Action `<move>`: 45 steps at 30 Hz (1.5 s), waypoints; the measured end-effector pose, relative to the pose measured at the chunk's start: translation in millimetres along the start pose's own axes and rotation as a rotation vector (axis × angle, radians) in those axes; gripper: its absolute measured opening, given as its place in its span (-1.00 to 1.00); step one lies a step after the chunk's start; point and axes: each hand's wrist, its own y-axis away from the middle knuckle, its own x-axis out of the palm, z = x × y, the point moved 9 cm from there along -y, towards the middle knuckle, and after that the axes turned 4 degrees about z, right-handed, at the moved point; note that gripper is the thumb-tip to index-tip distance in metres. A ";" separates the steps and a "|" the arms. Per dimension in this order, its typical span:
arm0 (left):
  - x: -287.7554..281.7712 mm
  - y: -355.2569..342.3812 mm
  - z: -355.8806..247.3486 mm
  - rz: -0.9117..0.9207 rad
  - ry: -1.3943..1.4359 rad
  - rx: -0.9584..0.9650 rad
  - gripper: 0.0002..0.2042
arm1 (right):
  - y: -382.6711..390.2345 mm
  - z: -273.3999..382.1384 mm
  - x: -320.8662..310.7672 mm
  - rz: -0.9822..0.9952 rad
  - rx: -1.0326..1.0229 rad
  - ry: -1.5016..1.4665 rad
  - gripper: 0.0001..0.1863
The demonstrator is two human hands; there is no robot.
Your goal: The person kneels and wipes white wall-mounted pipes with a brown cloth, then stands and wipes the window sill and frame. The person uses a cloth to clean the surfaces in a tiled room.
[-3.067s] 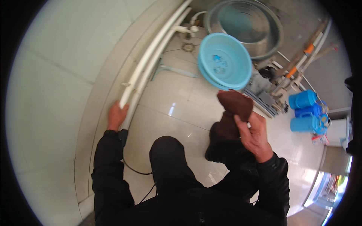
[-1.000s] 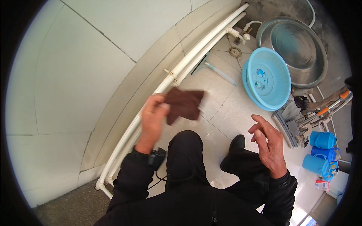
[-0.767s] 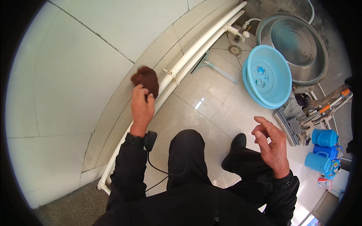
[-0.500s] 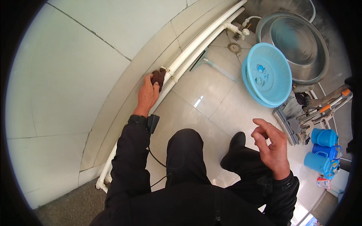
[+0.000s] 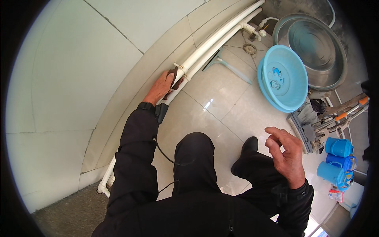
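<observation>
My left hand (image 5: 161,87) is closed around a dark brown cloth (image 5: 175,83), pressed against the upper of two white pipes (image 5: 201,50) that run low along the tiled wall. Part of the cloth hangs over toward the lower pipe (image 5: 209,58). A pipe clip (image 5: 179,68) sits just beyond the cloth. My fingertips are partly hidden behind the cloth and pipe. Over my right leg, my right hand (image 5: 289,155) hovers with nothing in it, its fingers curled but apart.
Two stacked light-blue basins (image 5: 290,79) stand on the tiled floor, beside a large metal basin (image 5: 335,75). A squeegee (image 5: 235,72) lies near a floor drain (image 5: 249,49). Mops (image 5: 302,128) and blue jugs (image 5: 331,170) stand at the right. A black cable (image 5: 161,147) hangs from my left wrist.
My left hand has turned and shifted slightly to the right on the pipe. The cloth now spreads around the pipe instead of being bunched on it. My right hand is nearly still.
</observation>
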 end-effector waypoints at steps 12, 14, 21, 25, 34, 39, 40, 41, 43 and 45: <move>-41.2 64.0 64.2 -0.101 -0.176 0.165 -0.47 | -2.2 19.7 10.2 -0.004 -0.075 0.063 -0.76; -49.7 87.1 75.7 -0.126 -0.198 0.119 -0.46 | -2.0 18.4 6.8 -0.027 -0.081 0.063 -0.76; -52.8 81.5 78.2 -0.128 -0.292 0.039 -0.49 | 12.6 0.9 -8.1 -0.074 -0.008 0.090 -0.78; -41.0 66.8 47.3 -0.203 -0.172 0.287 -0.58 | 14.3 -1.4 -6.2 -0.064 -0.032 0.126 -0.79; -36.0 79.5 41.5 -0.120 -0.177 0.116 -0.50 | -1.0 23.0 27.1 0.031 -0.105 0.124 -0.81; -39.0 84.3 56.9 -0.117 -0.222 0.119 -0.47 | -8.1 28.5 44.0 0.070 -0.111 0.123 -0.82; -41.9 87.8 61.1 -0.125 -0.228 0.123 -0.47 | -9.0 29.7 46.0 0.068 -0.126 0.120 -0.82; -44.2 92.6 65.5 -0.131 -0.234 0.128 -0.48 | -9.6 29.4 47.8 0.071 -0.125 0.123 -0.82; -49.4 103.0 74.4 -0.134 -0.258 0.130 -0.50 | -11.5 28.9 50.1 0.069 -0.130 0.124 -0.82; -56.0 119.3 84.7 -0.147 -0.225 0.133 -0.51 | -13.3 29.4 51.4 0.063 -0.145 0.123 -0.82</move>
